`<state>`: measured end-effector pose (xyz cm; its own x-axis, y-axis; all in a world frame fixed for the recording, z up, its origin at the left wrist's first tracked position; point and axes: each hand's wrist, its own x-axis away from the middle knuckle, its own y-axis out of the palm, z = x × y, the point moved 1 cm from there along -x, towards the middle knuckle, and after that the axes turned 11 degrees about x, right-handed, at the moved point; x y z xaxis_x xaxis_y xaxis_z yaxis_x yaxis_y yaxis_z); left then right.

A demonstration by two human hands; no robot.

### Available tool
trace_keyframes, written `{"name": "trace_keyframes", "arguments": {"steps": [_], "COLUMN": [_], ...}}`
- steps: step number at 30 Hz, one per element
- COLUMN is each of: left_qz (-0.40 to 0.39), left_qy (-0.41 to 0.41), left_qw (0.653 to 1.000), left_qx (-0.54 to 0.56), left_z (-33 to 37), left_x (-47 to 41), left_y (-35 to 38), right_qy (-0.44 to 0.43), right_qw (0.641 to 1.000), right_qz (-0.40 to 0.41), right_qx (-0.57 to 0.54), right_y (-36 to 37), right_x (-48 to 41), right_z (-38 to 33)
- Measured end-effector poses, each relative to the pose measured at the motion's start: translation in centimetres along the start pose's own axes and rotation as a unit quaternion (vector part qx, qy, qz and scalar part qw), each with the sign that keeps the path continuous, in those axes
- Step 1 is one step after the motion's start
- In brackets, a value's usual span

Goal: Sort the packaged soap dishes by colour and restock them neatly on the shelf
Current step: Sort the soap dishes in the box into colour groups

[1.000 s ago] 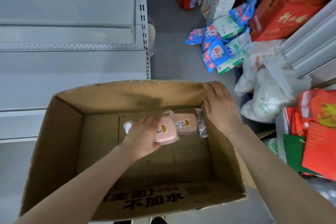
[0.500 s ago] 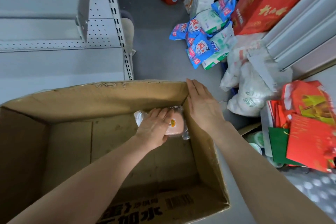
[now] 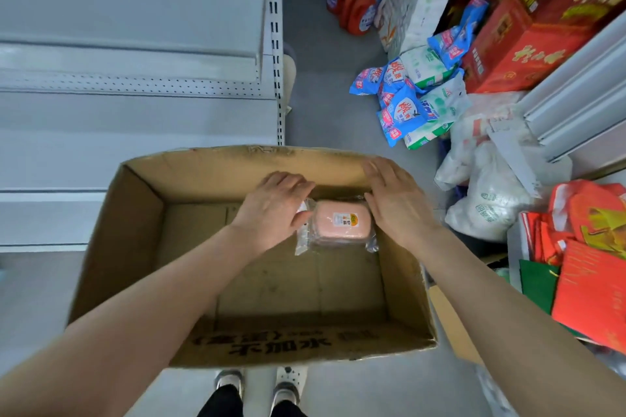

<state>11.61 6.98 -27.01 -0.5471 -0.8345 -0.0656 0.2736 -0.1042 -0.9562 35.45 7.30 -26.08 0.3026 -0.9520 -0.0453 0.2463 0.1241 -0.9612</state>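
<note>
Right hand off box rim, now flat against pink soap dishes; left hand grips them. Lift-out likely next.

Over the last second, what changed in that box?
The left hand pushed the pink soap dish right, toward the right hand, then slid off its top to grip its left end. Only one dish shows, not two. The right hand stayed at the right wall of the cardboard box.

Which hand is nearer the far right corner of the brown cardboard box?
Right. The right hand lies flat over that corner of the brown cardboard box; the left hand is inside the box, holding the left end of the plastic-wrapped pink soap dish.
</note>
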Motion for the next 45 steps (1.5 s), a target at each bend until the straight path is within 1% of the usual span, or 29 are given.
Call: {"name": "trace_keyframes", "arguments": {"steps": [4, 9, 12, 17, 19, 23, 25, 27, 33, 39, 42, 45], "left_qz": [0.045, 0.099, 0.139, 0.189, 0.202, 0.238, 0.247, 0.26, 0.271, 0.287, 0.287, 0.281], "left_qy": [-0.032, -0.073, -0.113, -0.179, -0.222, -0.265, -0.291, -0.32, -0.399, -0.48, -0.511, -0.53], "left_qw": [0.998, 0.992, 0.983, 0.965, 0.952, 0.933, 0.923, 0.909, 0.872, 0.824, 0.805, 0.794], "left_qx": [-0.007, -0.027, -0.038, -0.044, -0.051, -0.046, -0.057, -0.065, -0.08, -0.09, -0.091, -0.097], "left_z": [-1.3, -3.8, -6.0, -9.8, -12.4, -17.0, -19.5, -21.9, -29.1, -35.1, -39.0, -43.3], "left_x": [4.9, 12.7, 17.9, 26.5, 31.7, 40.7, 45.4, 50.3, 63.9, 73.9, 78.0, 81.3], "left_y": [-4.5, -8.6, -10.7, -13.4, -15.0, -17.9, -19.5, -20.9, -24.0, -26.3, -27.1, -28.3], "right_qy": [-0.071, -0.166, -0.216, -0.275, -0.313, -0.343, -0.365, -0.398, -0.451, -0.509, -0.528, -0.544], "right_qw": [0.997, 0.985, 0.972, 0.954, 0.941, 0.924, 0.912, 0.895, 0.861, 0.82, 0.806, 0.793], "right_qz": [-0.003, 0.052, 0.09, 0.121, 0.13, 0.167, 0.186, 0.187, 0.2, 0.218, 0.225, 0.231], "right_qx": [0.018, 0.01, 0.004, -0.002, 0.0, 0.001, -0.038, -0.073, -0.119, -0.143, -0.147, -0.15], "right_y": [-4.1, -9.5, -11.7, -16.0, -18.3, -21.6, -22.6, -23.9, -28.5, -31.8, -33.1, -34.1], "right_x": [0.7, 0.8, -0.2, -2.1, -3.0, -3.8, -4.2, -4.6, -5.3, -7.4, -9.1, -11.4], "right_z": [-3.7, -9.7, -14.3, -23.7, -29.7, -40.0, -45.8, -51.9, -68.2, -81.4, -87.6, -93.9]}}
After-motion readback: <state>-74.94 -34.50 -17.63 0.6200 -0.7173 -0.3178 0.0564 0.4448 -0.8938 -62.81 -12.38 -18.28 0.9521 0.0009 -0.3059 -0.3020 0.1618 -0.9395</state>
